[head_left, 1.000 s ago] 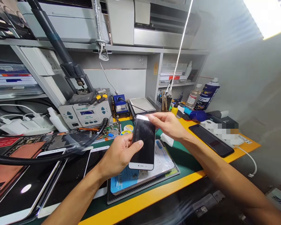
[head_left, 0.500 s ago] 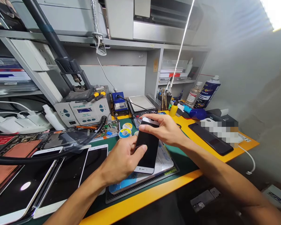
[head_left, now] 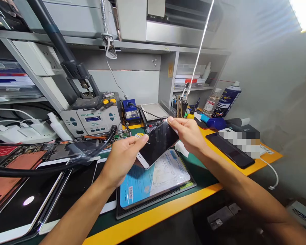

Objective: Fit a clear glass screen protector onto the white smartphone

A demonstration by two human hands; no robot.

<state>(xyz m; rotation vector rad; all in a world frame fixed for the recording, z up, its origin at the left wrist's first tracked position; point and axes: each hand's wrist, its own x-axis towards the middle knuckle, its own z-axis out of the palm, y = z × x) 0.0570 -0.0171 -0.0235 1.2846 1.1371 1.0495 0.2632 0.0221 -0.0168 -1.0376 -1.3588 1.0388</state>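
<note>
Fingers hold the phone endwise, its near edge free

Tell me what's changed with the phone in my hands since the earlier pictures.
The phone has turned clockwise from near upright in the picture to a slant, its top end now pointing upper right. The left hand's thumb has shifted from mid-screen toward the phone's edge. The right hand still holds the top end. Neither hand let go; the black phone at right stayed put.
</note>
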